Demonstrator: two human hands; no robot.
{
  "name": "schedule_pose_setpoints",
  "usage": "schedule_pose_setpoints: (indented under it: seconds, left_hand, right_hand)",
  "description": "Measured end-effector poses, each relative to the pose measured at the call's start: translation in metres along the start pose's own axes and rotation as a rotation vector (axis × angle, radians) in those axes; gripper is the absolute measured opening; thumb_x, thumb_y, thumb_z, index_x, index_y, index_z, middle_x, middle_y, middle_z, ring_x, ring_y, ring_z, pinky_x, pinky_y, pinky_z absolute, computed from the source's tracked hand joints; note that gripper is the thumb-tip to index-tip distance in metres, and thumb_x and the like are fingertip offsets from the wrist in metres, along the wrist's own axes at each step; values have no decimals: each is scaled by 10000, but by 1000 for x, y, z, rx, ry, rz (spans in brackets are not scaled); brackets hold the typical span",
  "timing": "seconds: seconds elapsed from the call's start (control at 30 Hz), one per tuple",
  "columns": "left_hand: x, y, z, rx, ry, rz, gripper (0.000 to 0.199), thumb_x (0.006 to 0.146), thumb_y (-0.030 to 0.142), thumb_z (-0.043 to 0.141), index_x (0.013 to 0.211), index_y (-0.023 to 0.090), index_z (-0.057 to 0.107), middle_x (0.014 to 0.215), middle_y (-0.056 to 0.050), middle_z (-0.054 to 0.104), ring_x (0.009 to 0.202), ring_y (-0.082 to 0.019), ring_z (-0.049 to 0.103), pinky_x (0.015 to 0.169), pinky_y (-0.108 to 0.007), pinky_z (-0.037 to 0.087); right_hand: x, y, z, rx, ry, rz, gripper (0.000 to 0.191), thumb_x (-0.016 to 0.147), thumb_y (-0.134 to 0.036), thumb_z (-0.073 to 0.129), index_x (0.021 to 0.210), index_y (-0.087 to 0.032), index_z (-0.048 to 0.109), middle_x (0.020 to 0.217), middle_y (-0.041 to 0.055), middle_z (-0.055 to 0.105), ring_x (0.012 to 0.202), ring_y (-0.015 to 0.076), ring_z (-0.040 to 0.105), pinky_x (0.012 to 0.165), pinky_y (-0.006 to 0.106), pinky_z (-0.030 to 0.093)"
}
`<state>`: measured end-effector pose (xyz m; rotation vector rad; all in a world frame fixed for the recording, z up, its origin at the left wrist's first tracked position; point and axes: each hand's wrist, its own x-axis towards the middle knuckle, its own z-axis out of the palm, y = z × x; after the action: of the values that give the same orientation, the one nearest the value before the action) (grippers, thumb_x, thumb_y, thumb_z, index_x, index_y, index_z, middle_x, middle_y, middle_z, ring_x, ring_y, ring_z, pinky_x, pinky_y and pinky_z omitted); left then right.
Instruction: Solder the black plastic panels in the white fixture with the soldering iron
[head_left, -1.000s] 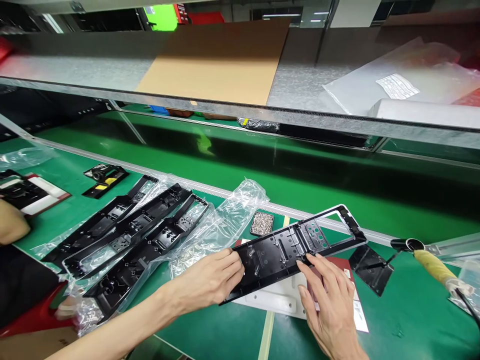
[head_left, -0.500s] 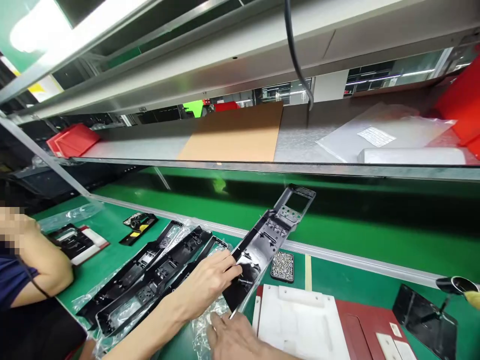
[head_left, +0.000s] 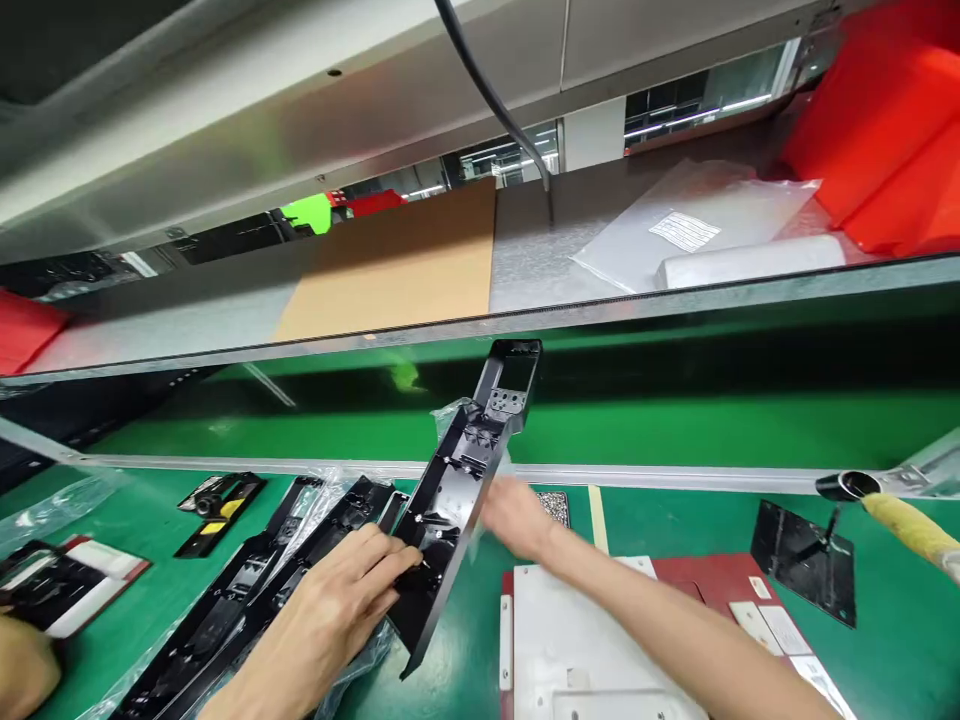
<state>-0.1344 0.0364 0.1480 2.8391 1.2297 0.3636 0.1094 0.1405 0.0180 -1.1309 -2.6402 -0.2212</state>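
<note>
Head view — left hand (head_left: 337, 595) holds frame (head_left: 456, 488) by edge, white fixture (head_left: 581, 635) apart.

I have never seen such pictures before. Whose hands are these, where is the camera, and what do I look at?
These are a person's two bare hands; there is no robot. One camera, worn on that person's head, takes every picture, looking forward and down. The left hand grips a long black part near its lower end, tilted over the green table. The right hand is blurred behind the part, so I cannot tell what it touches. On the table, similar black parts lie to the left, and a white block on a red base to the right. Another person's arm shows at the left edge.
</note>
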Motion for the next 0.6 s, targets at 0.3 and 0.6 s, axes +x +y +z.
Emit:
schedule_pose_setpoints:
  seconds: [0.3,0.6]
  left_hand:
    - [59,-22,37,-65,37,74,290,1033,199,469,1226,287,667,1073,-54,684,937,-208,672,791,-301,576]
    - [245,-15,98,-98,-37,85,193,971,149,606,1093,191,750,964,-61,713,945,-218,672,831,-312,536]
  right_hand:
    - [-82,167,-15,-219,-65,589,321,996,-353,660,1248,-155,651,1272,111,659,1121,242,664,957,460,585]
    - [-109,192,12,-161,-76,705,325,1001,-348,653,1274,-173,652,1321,113,651,1156,246,659,987,474,578]
